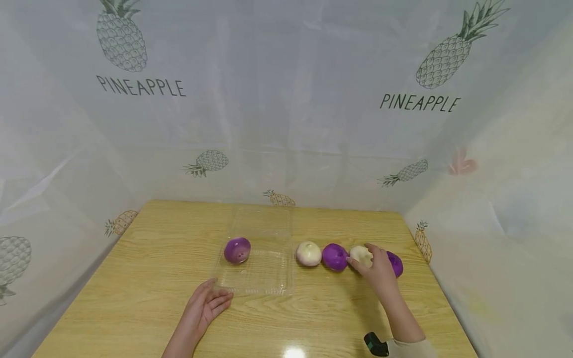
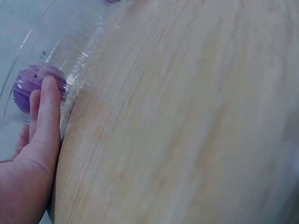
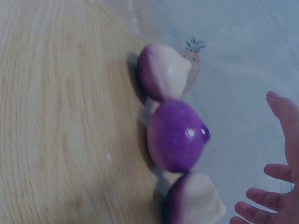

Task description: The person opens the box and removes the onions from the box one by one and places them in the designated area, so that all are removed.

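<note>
A clear plastic box [image 1: 273,289] lies on the table with its lid [image 1: 261,219] folded back. One purple onion [image 1: 237,250] sits at the left of the box. My left hand [image 1: 203,306] is at the box's front left corner, its fingers extended. To the right, a row holds a white-topped onion [image 1: 308,254], a purple onion [image 1: 334,257], a second white-topped onion [image 1: 358,254] and another purple onion [image 1: 396,264]. Over the second white-topped onion, my right hand [image 1: 376,268] spreads its thumb and fingers. A gap between hand [image 3: 280,186] and onions shows in the right wrist view.
The wooden table [image 1: 147,268] ends at a pale curtain [image 1: 286,124] printed with pineapples, which hangs behind it and on both sides. A black device [image 1: 376,344] is at my right wrist.
</note>
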`<state>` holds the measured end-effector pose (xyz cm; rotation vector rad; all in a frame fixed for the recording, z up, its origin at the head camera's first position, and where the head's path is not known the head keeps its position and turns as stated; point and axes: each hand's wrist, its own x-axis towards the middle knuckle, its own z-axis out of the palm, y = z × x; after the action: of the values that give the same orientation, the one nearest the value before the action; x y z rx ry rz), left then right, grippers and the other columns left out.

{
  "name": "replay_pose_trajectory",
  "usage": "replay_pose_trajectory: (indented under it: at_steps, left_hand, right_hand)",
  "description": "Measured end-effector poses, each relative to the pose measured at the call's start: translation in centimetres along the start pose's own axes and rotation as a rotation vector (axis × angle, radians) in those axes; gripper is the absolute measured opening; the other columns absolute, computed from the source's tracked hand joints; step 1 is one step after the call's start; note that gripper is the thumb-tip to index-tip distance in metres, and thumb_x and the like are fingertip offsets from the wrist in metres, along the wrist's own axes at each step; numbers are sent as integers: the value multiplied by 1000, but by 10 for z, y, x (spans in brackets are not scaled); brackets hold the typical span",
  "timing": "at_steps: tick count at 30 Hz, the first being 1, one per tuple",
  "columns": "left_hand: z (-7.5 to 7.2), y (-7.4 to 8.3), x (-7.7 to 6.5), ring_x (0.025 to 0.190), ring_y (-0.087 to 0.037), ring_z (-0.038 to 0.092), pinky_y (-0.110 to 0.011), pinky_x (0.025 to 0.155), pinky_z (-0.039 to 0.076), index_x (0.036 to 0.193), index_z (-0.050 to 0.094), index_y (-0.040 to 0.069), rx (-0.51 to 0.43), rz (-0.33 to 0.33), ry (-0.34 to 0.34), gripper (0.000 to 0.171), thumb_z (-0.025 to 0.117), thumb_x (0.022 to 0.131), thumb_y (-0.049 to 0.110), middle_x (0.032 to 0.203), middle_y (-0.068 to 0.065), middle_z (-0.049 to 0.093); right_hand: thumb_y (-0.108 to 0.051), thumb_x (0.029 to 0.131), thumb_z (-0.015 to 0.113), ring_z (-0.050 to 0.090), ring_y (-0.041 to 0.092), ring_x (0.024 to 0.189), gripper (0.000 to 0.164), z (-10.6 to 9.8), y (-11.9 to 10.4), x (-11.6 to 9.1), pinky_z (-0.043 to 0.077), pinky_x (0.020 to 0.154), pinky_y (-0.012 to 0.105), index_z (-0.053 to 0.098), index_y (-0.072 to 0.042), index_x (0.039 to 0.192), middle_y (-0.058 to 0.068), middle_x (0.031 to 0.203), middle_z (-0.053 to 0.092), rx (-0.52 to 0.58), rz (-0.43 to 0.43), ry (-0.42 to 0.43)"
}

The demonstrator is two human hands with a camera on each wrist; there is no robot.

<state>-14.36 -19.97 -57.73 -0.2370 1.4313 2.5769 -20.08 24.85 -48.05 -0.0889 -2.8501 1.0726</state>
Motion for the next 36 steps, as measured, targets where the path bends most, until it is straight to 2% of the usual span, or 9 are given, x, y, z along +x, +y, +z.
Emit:
replay_pose_trajectory:
  at_steps: [9,12,19,25,29,36]
  left_hand:
    - [-2,-1,-1,103,-32,64,-45,95,50,142,17,-4,14,30,-36,52,41,107,26,104,-14,60]
    - [-2,-1,-1,103,-32,64,-46,95,51,141,19,-3,16,41,-37,49,40,107,26,104,-14,61]
    - [0,0,-2,103,-32,64,-45,94,51,143,15,-5,24,52,-38,52,39,108,25,104,-15,60]
    - [0,-1,-3,103,-30,64,-45,94,51,146,12,-6,18,54,-34,55,39,108,23,104,-13,61]
    - [-1,-2,-3,102,-29,65,-43,93,52,146,12,-6,17,54,-35,55,40,107,23,103,-12,62]
    - [0,-3,-3,102,-29,65,-44,92,53,145,13,-7,42,82,-34,53,37,108,22,103,-11,61]
  right_hand:
    - [-37,88,74,45,46,123,75,36,-23,2,45,98,57,42,9,138,30,137,43,118,-68,-32]
    - [-33,87,75,48,44,120,73,46,-32,2,47,97,55,43,11,136,29,133,47,164,-104,-37]
    - [-33,86,77,49,43,120,70,66,-55,0,47,97,56,47,7,134,26,132,50,190,-146,-46]
    - [-33,86,76,55,38,108,65,83,-79,1,52,86,49,51,2,134,21,128,54,219,-154,-82]
    - [-34,87,76,52,38,112,64,92,-95,1,51,86,50,50,-2,136,18,132,52,239,-161,-100]
    - [-32,87,75,50,40,114,65,107,-119,3,51,87,50,49,-2,138,19,133,51,304,-202,-170]
